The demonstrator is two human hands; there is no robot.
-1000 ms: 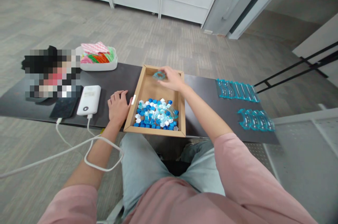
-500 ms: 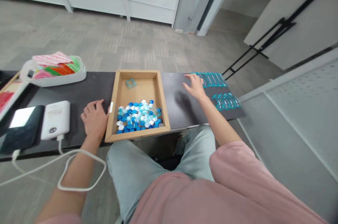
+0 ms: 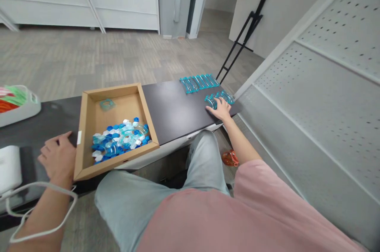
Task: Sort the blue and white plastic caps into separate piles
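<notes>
My right hand is over the row of curved clear teal plastic pieces at the table's right end, fingers apart and touching or just above the nearest ones. It partly covers that row. Beyond it lies a row of straight clear teal pieces, side by side. My left hand rests on the dark table against the left wall of a cardboard tray, fingers spread and holding nothing. Blue, white and clear small hexagonal pieces are heaped in the tray's near part, with some clear curved pieces among them.
A square teal piece lies alone in the tray's far part. At the left are a white bin of colourful items, a white power bank and a white cable across my left forearm. A perforated panel borders the right side.
The view has turned to the right. My right hand has moved from beside the straight pieces to the curved ones, nearer me. My left hand stays by the tray.
</notes>
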